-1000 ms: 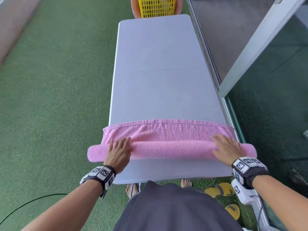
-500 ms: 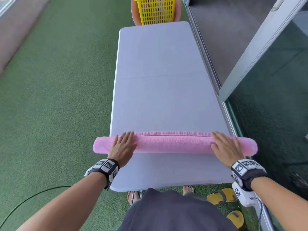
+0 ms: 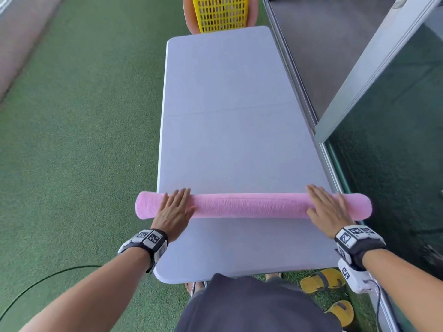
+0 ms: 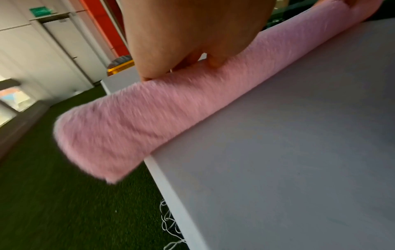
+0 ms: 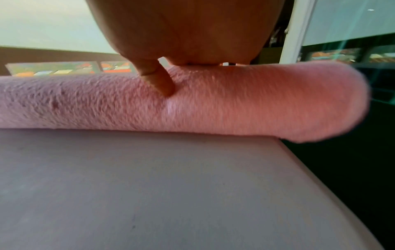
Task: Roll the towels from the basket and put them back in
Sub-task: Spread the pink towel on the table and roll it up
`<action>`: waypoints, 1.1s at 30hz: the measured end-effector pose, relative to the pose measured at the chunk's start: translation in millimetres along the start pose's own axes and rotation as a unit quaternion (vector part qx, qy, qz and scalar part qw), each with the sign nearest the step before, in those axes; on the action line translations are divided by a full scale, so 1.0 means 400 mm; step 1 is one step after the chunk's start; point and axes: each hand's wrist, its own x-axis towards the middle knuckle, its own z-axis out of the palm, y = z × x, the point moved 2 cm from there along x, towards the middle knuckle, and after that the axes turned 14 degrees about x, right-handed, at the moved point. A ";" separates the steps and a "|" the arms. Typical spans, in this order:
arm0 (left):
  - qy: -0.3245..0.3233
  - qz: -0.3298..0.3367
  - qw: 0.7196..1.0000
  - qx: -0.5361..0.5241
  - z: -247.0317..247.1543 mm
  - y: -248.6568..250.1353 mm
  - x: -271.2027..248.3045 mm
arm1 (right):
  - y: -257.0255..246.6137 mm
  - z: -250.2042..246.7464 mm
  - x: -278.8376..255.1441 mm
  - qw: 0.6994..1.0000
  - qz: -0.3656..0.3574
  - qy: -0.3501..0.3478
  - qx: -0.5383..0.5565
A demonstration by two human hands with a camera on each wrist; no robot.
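A pink towel (image 3: 249, 205) lies rolled into one long tube across the near part of the white table (image 3: 230, 116), and both its ends overhang the table sides. My left hand (image 3: 173, 209) lies flat on the roll near its left end, fingers straight. My right hand (image 3: 327, 207) presses flat near the right end. In the left wrist view the pink towel (image 4: 132, 118) juts past the table edge under my left hand (image 4: 192, 42). In the right wrist view my right hand (image 5: 188, 33) rests on the pink towel (image 5: 256, 104), thumb against its side. The yellow basket (image 3: 221, 13) stands beyond the far table end.
Green artificial turf (image 3: 79, 140) covers the floor on the left. A glass sliding door with a metal frame (image 3: 374, 75) runs along the right side of the table. Yellow sandals (image 3: 321, 280) lie by my feet. A black cable (image 3: 40, 281) curves over the turf.
Both hands pushed the roll away from me across the table. The flat strip of towel ahead of it has been wound in, so the whole towel is now one tube.
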 end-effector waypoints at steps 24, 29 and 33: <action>-0.199 -0.167 0.958 -0.124 -0.028 0.242 0.013 | -0.201 0.103 -0.051 0.988 0.094 -0.067 0.102; -0.249 -0.170 0.918 -0.258 -0.050 0.355 0.018 | -0.291 0.123 -0.028 0.961 0.121 -0.101 0.229; -0.266 -0.162 0.899 -0.307 -0.057 0.398 0.014 | -0.320 0.118 -0.018 0.946 0.141 -0.109 0.271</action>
